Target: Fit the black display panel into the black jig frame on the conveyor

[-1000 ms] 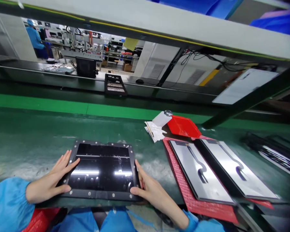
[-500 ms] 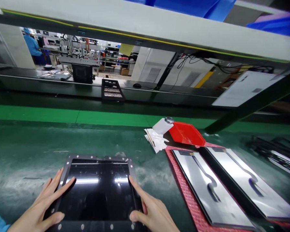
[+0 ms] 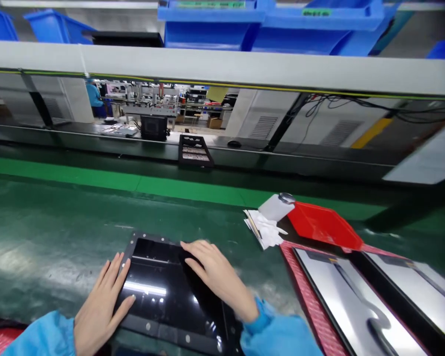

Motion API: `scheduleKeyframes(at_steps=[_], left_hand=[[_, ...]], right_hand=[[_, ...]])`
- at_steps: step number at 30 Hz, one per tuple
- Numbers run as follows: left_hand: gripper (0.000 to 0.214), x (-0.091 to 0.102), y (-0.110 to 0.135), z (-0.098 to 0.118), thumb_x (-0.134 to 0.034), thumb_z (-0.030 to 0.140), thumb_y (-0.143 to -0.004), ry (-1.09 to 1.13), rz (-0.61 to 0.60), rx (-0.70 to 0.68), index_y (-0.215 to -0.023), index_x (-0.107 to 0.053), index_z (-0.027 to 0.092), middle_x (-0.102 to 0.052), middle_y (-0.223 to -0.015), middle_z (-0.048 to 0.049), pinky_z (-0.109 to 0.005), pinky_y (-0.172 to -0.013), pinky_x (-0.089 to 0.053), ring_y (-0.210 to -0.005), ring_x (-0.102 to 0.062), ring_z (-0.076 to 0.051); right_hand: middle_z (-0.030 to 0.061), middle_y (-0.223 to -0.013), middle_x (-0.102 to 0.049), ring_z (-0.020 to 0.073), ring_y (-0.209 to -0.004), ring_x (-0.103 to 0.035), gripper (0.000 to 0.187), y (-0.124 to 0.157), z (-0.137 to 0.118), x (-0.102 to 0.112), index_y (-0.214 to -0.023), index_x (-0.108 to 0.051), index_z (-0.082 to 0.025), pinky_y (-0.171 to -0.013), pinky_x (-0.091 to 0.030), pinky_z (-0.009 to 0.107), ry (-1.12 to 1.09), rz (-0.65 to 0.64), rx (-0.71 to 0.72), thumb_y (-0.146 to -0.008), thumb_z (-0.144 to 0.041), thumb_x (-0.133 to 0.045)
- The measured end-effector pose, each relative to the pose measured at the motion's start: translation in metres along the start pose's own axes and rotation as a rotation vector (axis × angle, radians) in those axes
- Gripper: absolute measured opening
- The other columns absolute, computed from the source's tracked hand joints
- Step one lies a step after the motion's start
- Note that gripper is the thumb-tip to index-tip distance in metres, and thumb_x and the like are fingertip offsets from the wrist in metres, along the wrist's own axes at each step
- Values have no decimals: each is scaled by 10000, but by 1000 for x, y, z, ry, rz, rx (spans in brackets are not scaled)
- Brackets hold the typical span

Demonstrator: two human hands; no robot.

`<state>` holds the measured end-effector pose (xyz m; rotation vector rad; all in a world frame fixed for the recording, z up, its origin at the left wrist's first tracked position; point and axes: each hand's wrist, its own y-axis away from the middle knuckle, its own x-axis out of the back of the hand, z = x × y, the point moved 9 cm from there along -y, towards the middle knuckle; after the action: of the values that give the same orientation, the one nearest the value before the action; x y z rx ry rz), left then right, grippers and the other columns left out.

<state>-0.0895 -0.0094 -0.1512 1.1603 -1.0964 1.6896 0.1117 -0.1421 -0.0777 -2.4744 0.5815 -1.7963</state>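
Observation:
A flat black display panel [image 3: 166, 287] lies at a slant on the green workbench, its glossy screen framed by a dull border with pale round dots. My left hand [image 3: 106, 301] rests along the panel's left border, fingers stretched out and thumb apart over the screen. Across the far right part of the panel reaches my right hand [image 3: 218, 274], its fingers near the top border and the thumb apart from them. Part of the panel's right side is hidden behind that hand and its blue sleeve.
To the right, silver-backed screens [image 3: 341, 296] lie on pink bubble wrap [image 3: 300, 287]. Behind them are a red tray [image 3: 322, 225], a white dispenser bottle [image 3: 276, 207] and white wipes [image 3: 265, 230]. Blue bins [image 3: 211, 32] fill the overhead shelf. A person [image 3: 94, 96] stands far back.
The view has shifted left and up. My right hand has moved from the panel's right side to its far edge, and the panel now lies turned at an angle. My left hand's fingers now lie flatter.

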Motion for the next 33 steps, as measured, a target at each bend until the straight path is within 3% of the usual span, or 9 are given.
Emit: scheduleKeyframes(at_steps=[3, 6, 11, 18, 23, 27, 30, 33], left_hand=[[634, 0, 3, 0, -325, 464, -1009, -24, -1, -2, -1502, -60, 168, -48, -1535, -96, -551, -1126, -204, -1393, -66, -311], [638, 2, 2, 4, -331, 468, -1008, -47, 10, -10, -1503, -61, 169, -62, -1534, -94, -560, -1127, -192, -1392, -59, -318], [633, 1, -1, 6, -336, 448, -1011, -65, 7, -3, -1503, -52, 169, -60, -1533, -97, -561, -1131, -171, -1391, -53, -322], [632, 0, -1, 5, -336, 429, -1015, -18, -20, 18, -1502, -27, 171, -64, -1531, -107, -591, -1121, -148, -1390, -33, -332], [484, 3, -3, 3, -357, 381, -1016, 332, 139, 38, -1455, -188, 263, -85, -1531, -90, -655, -1087, -134, -1389, 8, -334], [407, 1, -6, -3, -442, 430, -985, 605, 191, 167, -1353, -318, 308, -145, -1524, -50, -660, -1086, -96, -1391, 39, -311], [439, 3, -10, 2, -465, 458, -969, 873, 133, 272, -1358, -313, 325, -222, -1502, -40, -576, -1117, -191, -1386, -123, -306], [392, 12, -18, 19, -504, 461, -958, 1178, 90, 344, -1301, -371, 326, -374, -1417, -25, -438, -1089, -348, -1315, -329, -281]], right_hand=[[78, -1127, -579, 217, -1063, -498, 452, -19, -5, -19, -1313, -488, -162, -871, -400, 375, -52, 0, 72, -898, -6, -397], [97, -1057, -583, 233, -1004, -499, 524, -22, 0, -31, -1284, -507, -138, -852, -408, 395, -47, 51, 68, -815, 46, -362], [76, -999, -574, 223, -966, -492, 457, -21, 9, -28, -1204, -542, -164, -860, -421, 397, -259, 169, 73, -835, 4, -333], [61, -970, -550, 200, -928, -501, 432, -26, 18, -18, -1239, -509, -193, -875, -420, 375, -452, 182, 63, -887, -65, -294], [53, -1005, -532, 181, -916, -512, 437, -20, 9, 0, -1340, -429, -224, -844, -405, 331, -476, 152, 107, -943, -128, -275], [46, -1035, -540, 175, -917, -525, 391, -13, 13, 11, -1364, -409, -235, -828, -404, 300, -447, 119, 75, -983, -228, -326], [19, -915, -554, 162, -777, -533, 351, -10, 28, 12, -1312, -478, -241, -704, -412, 266, -427, 73, -15, -987, -351, -400], [-13, -707, -470, 151, -636, -473, 379, -9, 42, 13, -1245, -545, -208, -584, -369, 248, -528, 35, -87, -965, -438, -432]])
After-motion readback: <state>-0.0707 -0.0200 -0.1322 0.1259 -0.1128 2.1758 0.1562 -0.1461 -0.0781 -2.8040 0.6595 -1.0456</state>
